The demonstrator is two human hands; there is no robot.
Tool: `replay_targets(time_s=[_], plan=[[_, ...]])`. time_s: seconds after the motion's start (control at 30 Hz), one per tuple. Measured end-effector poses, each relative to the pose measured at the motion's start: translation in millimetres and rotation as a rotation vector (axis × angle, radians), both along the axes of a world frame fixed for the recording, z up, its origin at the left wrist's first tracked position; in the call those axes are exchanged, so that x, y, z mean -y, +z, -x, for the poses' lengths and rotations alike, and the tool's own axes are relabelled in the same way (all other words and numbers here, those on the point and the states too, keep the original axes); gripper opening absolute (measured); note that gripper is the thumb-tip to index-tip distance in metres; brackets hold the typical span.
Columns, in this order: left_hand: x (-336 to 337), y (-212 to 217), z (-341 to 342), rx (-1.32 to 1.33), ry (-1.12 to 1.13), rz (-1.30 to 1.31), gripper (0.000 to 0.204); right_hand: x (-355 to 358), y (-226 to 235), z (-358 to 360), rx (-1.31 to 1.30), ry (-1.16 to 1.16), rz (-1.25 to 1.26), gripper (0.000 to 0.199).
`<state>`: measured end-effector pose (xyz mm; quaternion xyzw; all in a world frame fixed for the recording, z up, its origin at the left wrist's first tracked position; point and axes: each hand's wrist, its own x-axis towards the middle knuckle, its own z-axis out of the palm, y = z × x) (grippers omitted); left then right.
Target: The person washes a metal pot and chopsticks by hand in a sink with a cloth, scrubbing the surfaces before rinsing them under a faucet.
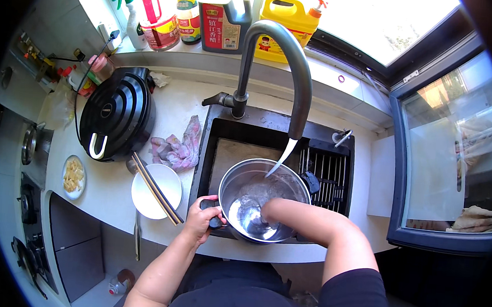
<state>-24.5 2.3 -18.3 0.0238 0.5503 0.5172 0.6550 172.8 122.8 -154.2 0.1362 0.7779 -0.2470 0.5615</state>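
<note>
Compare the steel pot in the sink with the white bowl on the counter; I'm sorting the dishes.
The steel pot is deep, shiny metal with black handles, holding water; the white bowl is shallower, with chopsticks across it. The left hand grips the pot; the right hand is inside it; the bowl is untouched. Both are round.

One steel pot [262, 202], one white bowl [154, 192], two chopsticks [155, 188], four bottles [226, 17].

A round, shiny steel pot [260, 202] with black side handles sits upright in the sink, holding water.
</note>
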Motion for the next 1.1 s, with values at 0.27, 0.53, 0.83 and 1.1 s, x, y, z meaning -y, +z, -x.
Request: replay_targets(time_s=[0.27,0.53,0.83,1.1], plan=[[2.7,-0.9,-1.4,0.012,-0.021,0.000,0.038,13.1,86.5,54.7,-0.518,-1.722,0.745,0.022],[5.3,4.1,-2.2,0.007,-0.038,-0.007,0.037,-49.2,44.4,70.6,-0.695,-2.910,-0.799,0.029],[6.0,0.8,-3.6,-0.002,-0.049,-0.013,0.039,17.4,96.7,108.1,-0.785,-2.074,-0.075,0.020],[8.9,-0.5,-3.9,0.007,-0.012,-0.054,0.037,29.1,148.0,23.4,-0.185,-0.871,0.335,0.015]])
